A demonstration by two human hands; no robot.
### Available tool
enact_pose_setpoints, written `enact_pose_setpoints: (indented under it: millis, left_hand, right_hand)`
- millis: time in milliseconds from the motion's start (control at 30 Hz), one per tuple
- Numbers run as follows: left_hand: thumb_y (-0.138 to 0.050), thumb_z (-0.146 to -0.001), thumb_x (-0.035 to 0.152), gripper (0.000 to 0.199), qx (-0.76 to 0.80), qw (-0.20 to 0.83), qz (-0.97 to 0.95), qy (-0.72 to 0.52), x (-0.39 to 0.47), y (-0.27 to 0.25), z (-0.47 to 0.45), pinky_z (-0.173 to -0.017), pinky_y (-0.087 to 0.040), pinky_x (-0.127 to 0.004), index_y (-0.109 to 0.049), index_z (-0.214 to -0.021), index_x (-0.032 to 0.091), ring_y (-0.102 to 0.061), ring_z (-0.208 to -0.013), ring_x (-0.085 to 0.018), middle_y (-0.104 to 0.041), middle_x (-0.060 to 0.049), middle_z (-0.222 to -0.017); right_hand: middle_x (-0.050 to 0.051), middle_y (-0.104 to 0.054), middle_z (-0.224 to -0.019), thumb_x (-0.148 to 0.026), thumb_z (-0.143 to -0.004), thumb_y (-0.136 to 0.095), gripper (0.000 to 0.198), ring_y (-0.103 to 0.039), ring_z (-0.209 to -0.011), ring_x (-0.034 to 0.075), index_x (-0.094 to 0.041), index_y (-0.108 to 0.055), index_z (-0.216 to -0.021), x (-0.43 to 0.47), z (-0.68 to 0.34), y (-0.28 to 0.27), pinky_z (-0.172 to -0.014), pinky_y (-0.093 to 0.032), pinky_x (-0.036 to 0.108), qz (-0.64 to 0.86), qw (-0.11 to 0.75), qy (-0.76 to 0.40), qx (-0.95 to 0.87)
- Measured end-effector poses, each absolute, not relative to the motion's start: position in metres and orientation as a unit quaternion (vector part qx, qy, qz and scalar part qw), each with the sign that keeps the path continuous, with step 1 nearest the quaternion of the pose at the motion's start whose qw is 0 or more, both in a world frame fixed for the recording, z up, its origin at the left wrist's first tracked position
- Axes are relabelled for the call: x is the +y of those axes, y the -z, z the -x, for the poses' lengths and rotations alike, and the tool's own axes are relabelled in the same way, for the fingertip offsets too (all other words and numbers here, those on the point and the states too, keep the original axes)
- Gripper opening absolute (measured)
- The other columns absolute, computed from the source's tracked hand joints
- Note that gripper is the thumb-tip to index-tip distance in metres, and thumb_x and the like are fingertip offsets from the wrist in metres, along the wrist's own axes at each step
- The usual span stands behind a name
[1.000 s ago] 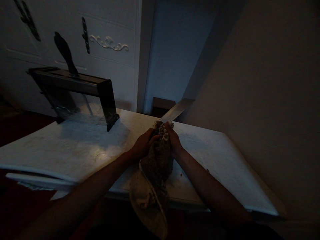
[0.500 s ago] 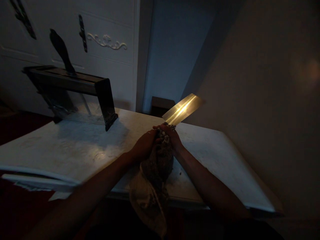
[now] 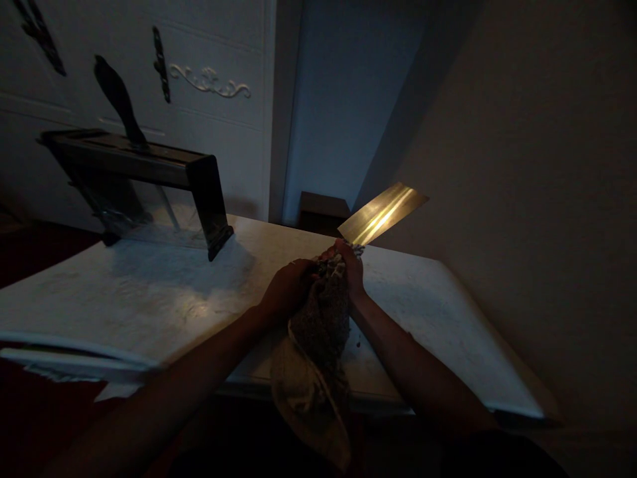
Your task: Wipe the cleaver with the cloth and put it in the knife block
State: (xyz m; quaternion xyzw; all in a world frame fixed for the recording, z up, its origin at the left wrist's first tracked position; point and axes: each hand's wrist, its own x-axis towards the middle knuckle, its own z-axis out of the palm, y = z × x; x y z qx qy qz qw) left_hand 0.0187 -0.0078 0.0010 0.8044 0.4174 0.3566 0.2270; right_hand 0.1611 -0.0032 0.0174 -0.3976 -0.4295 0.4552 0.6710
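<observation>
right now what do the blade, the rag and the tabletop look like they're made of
Blade: seems polished metal, a broad flat face with a bright streak of glare. Rag, bunched in the left hand and right hand: looks like soft, nubby towelling, mottled dark, draping limp over the table edge. Tabletop: pale, smooth, faintly glossy with a soft sheen; laminate or stone, the dim light leaves it open.

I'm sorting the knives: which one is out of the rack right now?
The broad cleaver, held with a cloth in both hands; the other knife stands in the rack, only its dark handle showing.
</observation>
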Motion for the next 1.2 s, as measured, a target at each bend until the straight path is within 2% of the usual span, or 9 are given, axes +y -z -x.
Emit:
enact_pose_setpoints:
  millis: [167,367,467,600,733,900,1000,1100,1200]
  left_hand:
    - [-0.051,-0.085,0.023,0.032,0.404,0.263,-0.773,-0.412,-0.01,0.0,-0.019,-0.089,-0.049,-0.036,-0.063,-0.114,0.015,-0.064,-0.098,-0.024,-0.07,-0.01,-0.109]
    - [-0.052,-0.082,0.026,0.021,0.43,0.291,-0.727,-0.449,-0.008,0.0,-0.017,-0.073,-0.049,-0.03,-0.065,-0.093,0.014,-0.062,-0.078,-0.018,-0.07,-0.005,-0.087]
    - [-0.053,-0.079,0.024,0.014,0.444,0.302,-0.708,-0.459,-0.008,0.0,-0.017,-0.068,-0.047,-0.027,-0.063,-0.081,0.015,-0.059,-0.072,-0.016,-0.067,-0.002,-0.079]
    - [-0.06,-0.076,0.028,0.011,0.452,0.312,-0.696,-0.463,-0.008,0.0,-0.018,-0.065,-0.045,-0.026,-0.057,-0.08,0.018,-0.057,-0.07,-0.015,-0.063,0.0,-0.076]
    - [-0.062,-0.075,0.031,0.017,0.413,0.344,-0.725,-0.431,-0.008,-0.001,-0.018,-0.065,-0.046,-0.027,-0.054,-0.084,0.019,-0.057,-0.071,-0.016,-0.062,0.0,-0.077]
    - [-0.063,-0.078,0.036,0.023,0.371,0.382,-0.738,-0.415,-0.01,-0.002,-0.017,-0.071,-0.05,-0.031,-0.055,-0.09,0.018,-0.062,-0.078,-0.018,-0.065,-0.003,-0.086]
    - [-0.064,-0.079,0.034,0.028,0.343,0.408,-0.731,-0.425,-0.009,0.002,-0.017,-0.081,-0.052,-0.034,-0.055,-0.1,0.018,-0.064,-0.089,-0.019,-0.068,-0.005,-0.097]
    - [-0.063,-0.08,0.028,0.04,0.3,0.434,-0.73,-0.435,-0.007,0.007,-0.016,-0.095,-0.049,-0.038,-0.052,-0.118,0.018,-0.063,-0.107,-0.021,-0.065,-0.01,-0.116]
    - [-0.064,-0.081,0.026,0.053,0.248,0.456,-0.722,-0.457,-0.007,0.009,-0.016,-0.105,-0.042,-0.039,-0.047,-0.13,0.019,-0.055,-0.122,-0.022,-0.056,-0.013,-0.134]
  right_hand:
    - [-0.003,-0.065,-0.067,-0.047,-0.068,-0.074,0.029,-0.058,-0.057,0.011,-0.02,-0.061,-0.073,-0.011,-0.151,-0.019,-0.057,-0.049,0.025,0.4,0.646,-0.499,-0.417]
    - [-0.002,-0.066,-0.07,-0.038,-0.061,-0.081,0.028,-0.06,-0.063,0.013,-0.019,-0.064,-0.074,-0.017,-0.146,-0.019,-0.061,-0.05,0.025,0.415,0.622,-0.453,-0.486]
    - [-0.002,-0.065,-0.071,-0.038,-0.062,-0.081,0.028,-0.059,-0.064,0.013,-0.019,-0.063,-0.074,-0.02,-0.141,-0.02,-0.059,-0.049,0.025,0.441,0.637,-0.389,-0.499]
    - [-0.004,-0.061,-0.066,-0.042,-0.068,-0.076,0.027,-0.055,-0.059,0.011,-0.02,-0.06,-0.07,-0.02,-0.138,-0.019,-0.055,-0.046,0.023,0.464,0.67,-0.317,-0.485]
    - [-0.005,-0.055,-0.058,-0.047,-0.069,-0.074,0.034,-0.05,-0.052,0.01,-0.02,-0.055,-0.064,-0.014,-0.144,-0.015,-0.05,-0.042,0.023,0.468,0.686,-0.336,-0.445]
    - [-0.004,-0.053,-0.051,-0.054,-0.07,-0.072,0.04,-0.047,-0.047,0.01,-0.021,-0.052,-0.059,-0.012,-0.149,-0.014,-0.045,-0.039,0.024,0.457,0.689,-0.386,-0.41]
    - [-0.004,-0.052,-0.049,-0.057,-0.07,-0.071,0.042,-0.045,-0.044,0.009,-0.021,-0.051,-0.059,-0.016,-0.148,-0.018,-0.043,-0.036,0.023,0.45,0.682,-0.395,-0.421]
    - [-0.002,-0.058,-0.054,-0.057,-0.069,-0.071,0.041,-0.051,-0.05,0.011,-0.02,-0.055,-0.062,-0.02,-0.148,-0.019,-0.049,-0.042,0.024,0.432,0.664,-0.404,-0.458]
    - [0.0,-0.066,-0.065,-0.056,-0.065,-0.074,0.038,-0.06,-0.061,0.015,-0.02,-0.062,-0.07,-0.023,-0.15,-0.019,-0.059,-0.05,0.027,0.439,0.653,-0.387,-0.48]
